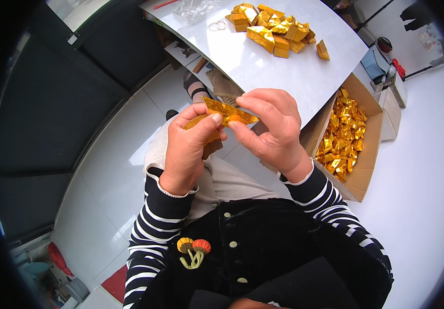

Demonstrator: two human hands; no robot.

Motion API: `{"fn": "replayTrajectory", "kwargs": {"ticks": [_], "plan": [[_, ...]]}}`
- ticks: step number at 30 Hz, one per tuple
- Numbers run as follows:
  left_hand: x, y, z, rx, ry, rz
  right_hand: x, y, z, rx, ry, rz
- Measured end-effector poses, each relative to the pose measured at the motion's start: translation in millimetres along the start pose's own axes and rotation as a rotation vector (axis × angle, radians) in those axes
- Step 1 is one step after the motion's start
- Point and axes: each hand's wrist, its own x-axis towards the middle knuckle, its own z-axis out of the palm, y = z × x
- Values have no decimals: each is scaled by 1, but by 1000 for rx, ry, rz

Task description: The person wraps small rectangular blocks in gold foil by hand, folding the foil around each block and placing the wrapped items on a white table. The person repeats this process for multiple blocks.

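Over my lap, my left hand (185,148) grips a stack of folded gold foil paper (212,145), its layered edges showing below the fingers. On top, a pointed folded gold foil piece (218,107) is pressed under my left thumb. My right hand (274,125) has its thumb and forefinger at the right-hand part of this piece, one on each long edge. The piece has a patterned, shiny surface. My left fingers and palm hide part of the stack.
Bundles of folded gold paper (270,29) lie on the white table (303,77), near rubber bands (217,26) and clear plastic (196,8). At right, a cardboard box (369,154) holds many puffed gold foil pieces (341,135). Dark panels (52,96) stand at left.
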Motion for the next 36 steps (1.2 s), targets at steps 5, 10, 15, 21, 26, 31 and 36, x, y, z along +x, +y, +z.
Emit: {"fn": "replayTrajectory", "kwargs": {"ticks": [5,10,15,21,26,31,36], "plan": [[-1,-4,1,13,52,68,-1,-1,4,-7,-34,19],[0,-8,1,17,58,109,-4,-2,10,91,4,93],[0,-11,3,28,68,193,-6,-4,11,89,6,99],[0,-12,1,43,70,186,-7,-5,14,57,44,61],[2,-17,0,78,45,256,-6,-8,14,502,-49,330],[2,-17,-1,284,-12,374,-2,-8,6,900,-187,828],[-3,2,-5,116,-144,222,-1,0,-5,1005,-326,926]]}}
